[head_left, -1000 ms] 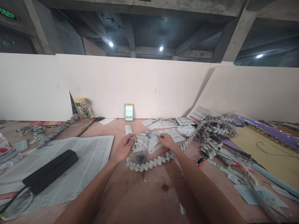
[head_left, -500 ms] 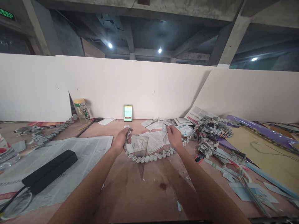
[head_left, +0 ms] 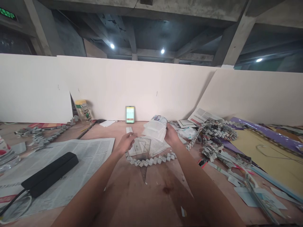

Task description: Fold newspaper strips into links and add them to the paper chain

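A folded newspaper chain (head_left: 153, 161) lies in a curve on the table. Its left end runs up to my left hand (head_left: 126, 143), whose fingers are curled closed around it, mostly hiding that end. Just beyond those fingers shows a small white paper strip (head_left: 129, 130). My right hand (head_left: 171, 135) grips the edge of a newspaper sheet (head_left: 155, 127), raised over the table and blurred at its left side. Beneath and between the hands lie a clear set square (head_left: 142, 146) and further printed paper (head_left: 159, 147).
A lit phone (head_left: 130, 114) leans on the white board (head_left: 106, 88). To the left are a yellow-lidded bottle (head_left: 82, 112), a black power bank-like block (head_left: 50, 173) and spread newspaper (head_left: 94, 149). Heaped paper chain (head_left: 219, 130), scraps and a purple roll (head_left: 265, 130) lie right.
My right hand has shifted slightly left, and the newspaper sheet in it has swung out flat to the left. My left hand has turned and lowered a little, fingers still closed.
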`<state>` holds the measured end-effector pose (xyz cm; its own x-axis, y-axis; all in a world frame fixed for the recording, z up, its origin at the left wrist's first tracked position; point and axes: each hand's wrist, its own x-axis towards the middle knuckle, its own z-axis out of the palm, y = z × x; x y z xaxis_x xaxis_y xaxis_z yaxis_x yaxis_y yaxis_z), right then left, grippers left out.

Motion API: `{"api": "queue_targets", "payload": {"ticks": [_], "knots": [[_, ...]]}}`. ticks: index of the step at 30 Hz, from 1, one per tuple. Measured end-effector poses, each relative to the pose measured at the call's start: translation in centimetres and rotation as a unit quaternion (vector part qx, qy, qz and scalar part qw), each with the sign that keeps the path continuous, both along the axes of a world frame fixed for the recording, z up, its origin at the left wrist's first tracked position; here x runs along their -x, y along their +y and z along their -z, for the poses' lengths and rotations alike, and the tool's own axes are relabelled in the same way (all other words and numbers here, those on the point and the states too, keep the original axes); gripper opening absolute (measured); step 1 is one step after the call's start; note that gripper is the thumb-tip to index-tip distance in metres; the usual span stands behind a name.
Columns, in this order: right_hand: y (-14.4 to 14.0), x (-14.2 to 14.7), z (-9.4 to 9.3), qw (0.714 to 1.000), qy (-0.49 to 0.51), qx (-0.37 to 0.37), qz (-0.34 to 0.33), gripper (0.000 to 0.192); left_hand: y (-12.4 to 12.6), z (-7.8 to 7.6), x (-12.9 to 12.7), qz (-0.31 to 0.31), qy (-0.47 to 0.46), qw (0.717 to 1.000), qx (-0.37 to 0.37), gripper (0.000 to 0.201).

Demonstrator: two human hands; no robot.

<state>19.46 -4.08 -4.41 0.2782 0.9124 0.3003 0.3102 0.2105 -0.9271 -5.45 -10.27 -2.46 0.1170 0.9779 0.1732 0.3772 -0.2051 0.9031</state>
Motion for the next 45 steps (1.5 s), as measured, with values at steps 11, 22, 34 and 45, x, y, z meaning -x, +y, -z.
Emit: {"api": "queue_targets", "payload": {"ticks": [11,22,34,45], "knots": [[-1.8,-5.5,4.0,0.965,-0.183,0.122,0.146,0.030,1.4,0.7,-5.4,0.009,0.408,0.913,0.004,0.034],[-2.3,-3.4,4.1,0.943,-0.293,0.066,0.145,0.021,2.5,2.2,-8.1,0.009,0.516,0.853,0.083,0.031],[-2.0,-0.3,4.2,0.953,-0.279,0.020,0.115,0.022,2.7,1.1,-5.3,-0.044,0.430,0.900,0.059,0.053],[-1.5,0.2,4.7,0.980,-0.162,0.048,0.105,0.021,3.3,2.5,-6.2,-0.051,0.426,0.902,0.045,0.050]]}}
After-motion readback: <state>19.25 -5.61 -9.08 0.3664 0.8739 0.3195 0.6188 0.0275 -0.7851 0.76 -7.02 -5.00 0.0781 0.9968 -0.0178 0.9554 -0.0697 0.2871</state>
